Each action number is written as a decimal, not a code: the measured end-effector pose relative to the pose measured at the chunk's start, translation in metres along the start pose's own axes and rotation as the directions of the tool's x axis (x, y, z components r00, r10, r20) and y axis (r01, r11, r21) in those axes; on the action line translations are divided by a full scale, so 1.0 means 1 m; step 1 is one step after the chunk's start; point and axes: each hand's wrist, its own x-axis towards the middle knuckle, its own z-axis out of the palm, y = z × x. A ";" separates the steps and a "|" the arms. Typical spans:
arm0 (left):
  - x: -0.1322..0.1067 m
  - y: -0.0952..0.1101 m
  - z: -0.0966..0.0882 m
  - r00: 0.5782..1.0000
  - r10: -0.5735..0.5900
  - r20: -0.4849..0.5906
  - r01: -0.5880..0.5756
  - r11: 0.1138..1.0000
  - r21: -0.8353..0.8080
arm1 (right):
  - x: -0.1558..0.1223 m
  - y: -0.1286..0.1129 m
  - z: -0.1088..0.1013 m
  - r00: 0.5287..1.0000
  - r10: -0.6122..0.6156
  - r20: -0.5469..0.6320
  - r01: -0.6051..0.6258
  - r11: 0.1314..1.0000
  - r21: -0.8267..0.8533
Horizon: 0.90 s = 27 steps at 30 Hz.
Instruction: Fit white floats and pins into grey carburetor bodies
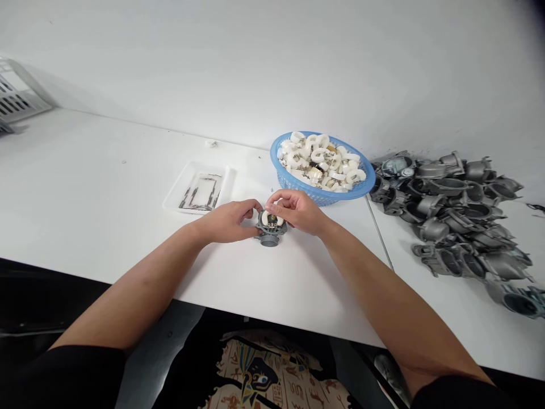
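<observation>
A small grey metal carburetor body point(269, 241) lies on the table in front of me, its open bowl side facing up. My left hand point(225, 221) grips its left edge between thumb and fingers. Inside the opening sits a white horseshoe-shaped float point(279, 221), with a brass-coloured part showing in the middle. My right hand point(301, 212) is closed, thumb and forefinger pinched at the float's upper edge. Its fingertips partly cover the float, and any smaller piece between them is hidden.
Behind my right hand stands a blue basket point(298, 183) heaped with white floats. A white tray point(170, 196) with thin metal pins is at the left. Several grey carburetor bodies point(451, 210) are piled at the right. A white slotted crate point(32, 107) stands far left.
</observation>
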 end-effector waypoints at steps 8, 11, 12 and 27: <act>0.000 0.001 0.000 1.000 -0.006 -0.009 0.007 1.000 0.028 | 0.001 0.018 -0.006 0.991 -0.117 -0.066 0.105 0.981 -0.161; 0.000 0.001 0.000 1.000 -0.016 -0.006 0.016 1.000 0.016 | 0.001 0.025 -0.013 0.996 -0.061 0.060 0.065 0.995 -0.074; 0.000 0.001 0.000 1.000 -0.017 -0.010 0.017 1.000 0.012 | 0.000 0.027 -0.015 0.995 -0.048 0.085 0.053 0.997 -0.062; 0.002 -0.004 0.002 1.000 -0.023 -0.017 0.023 0.999 -0.034 | -0.014 0.025 -0.027 0.974 -0.031 0.224 0.025 0.999 0.029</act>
